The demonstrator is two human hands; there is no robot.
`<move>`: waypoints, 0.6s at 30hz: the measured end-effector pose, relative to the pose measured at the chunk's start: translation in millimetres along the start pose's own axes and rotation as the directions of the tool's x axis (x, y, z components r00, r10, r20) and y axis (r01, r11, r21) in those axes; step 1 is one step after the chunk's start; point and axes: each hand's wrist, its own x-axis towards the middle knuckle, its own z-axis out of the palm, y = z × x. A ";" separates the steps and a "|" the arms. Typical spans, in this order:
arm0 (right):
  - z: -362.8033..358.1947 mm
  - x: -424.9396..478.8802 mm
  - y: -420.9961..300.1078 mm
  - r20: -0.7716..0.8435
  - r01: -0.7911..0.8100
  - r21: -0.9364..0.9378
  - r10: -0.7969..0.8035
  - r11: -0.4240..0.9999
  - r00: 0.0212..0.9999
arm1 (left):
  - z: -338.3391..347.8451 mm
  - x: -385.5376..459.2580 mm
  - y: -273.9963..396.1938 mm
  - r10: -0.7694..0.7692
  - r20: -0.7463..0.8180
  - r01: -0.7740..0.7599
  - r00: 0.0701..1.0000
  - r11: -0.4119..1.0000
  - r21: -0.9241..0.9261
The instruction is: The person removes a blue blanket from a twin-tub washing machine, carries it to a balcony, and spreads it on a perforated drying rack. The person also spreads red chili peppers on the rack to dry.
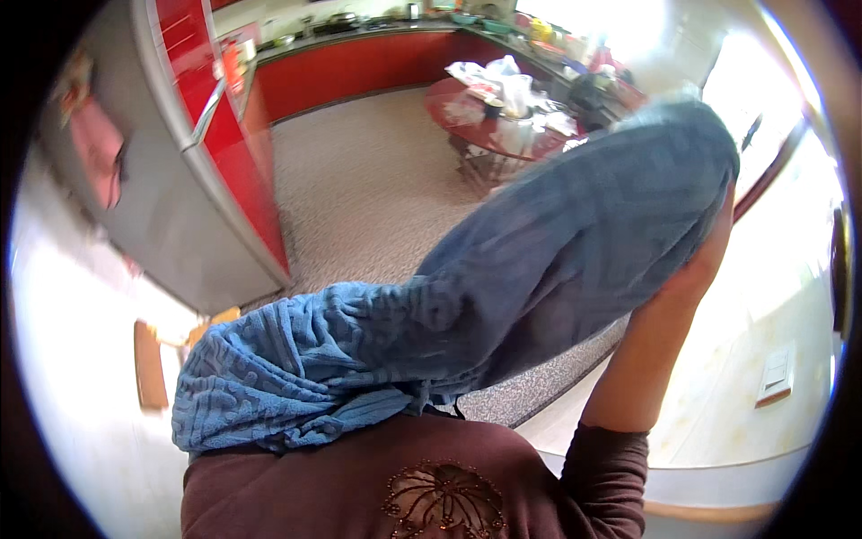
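Observation:
A large blue terry cloth, apparently a towel (289,364), with a raised geometric pattern, stretches across the view in front of my chest. Its left end is bunched and covers my left arm, so my left hand is out of sight. The right end rises to the upper right and looks blurred. Under that raised end is my right hand (707,252), holding the cloth up from behind; the fingers are mostly hidden in its folds. A dark maroon top with a beaded flower (444,502) shows below the cloth.
A round red table (465,128) bearing plastic bags (508,77) stands ahead. Behind it runs a cluttered counter over red cabinets (357,64). A grey refrigerator (168,202) with a hanging pink cloth (97,145) is at left. The right wall carries a light switch (776,374).

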 end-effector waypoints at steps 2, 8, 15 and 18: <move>9.3 25.8 24.5 0.247 0.220 -0.204 -0.167 0.954 0.954 | -10.4 49.0 -14.8 0.012 0.043 -0.012 0.999 1.000 -0.010; 86.5 67.6 117.3 0.794 0.336 -0.155 -0.085 0.929 0.602 | -13.6 202.5 -49.7 0.081 0.209 -0.061 0.975 0.993 -0.100; -14.8 112.9 194.9 0.773 0.422 -0.279 -0.059 0.863 0.632 | 22.4 354.5 -123.8 0.129 0.314 -0.072 0.941 0.980 -0.186; -135.3 142.1 186.9 0.442 0.274 -0.777 0.182 0.566 0.878 | 22.4 414.8 -148.1 -0.201 0.500 0.244 0.842 0.970 -0.020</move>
